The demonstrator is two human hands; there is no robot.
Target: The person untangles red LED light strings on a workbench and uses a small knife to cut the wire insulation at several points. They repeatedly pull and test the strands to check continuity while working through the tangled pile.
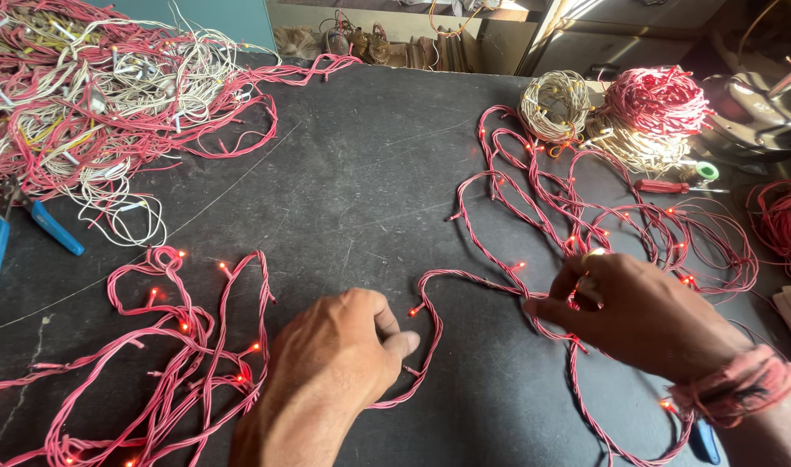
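Two hands, left hand [339,350], right hand [642,311], pinching lit red light string [465,281]

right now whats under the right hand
The right hand covers a stretch of the lit red light string on the dark table; how its fingers grip it is hidden.

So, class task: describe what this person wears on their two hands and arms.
Both forearms are bare, with no sleeves or gloves. The left hand wears nothing visible. The right hand has a pale ring on one finger and a band of wound reddish thread round the wrist.
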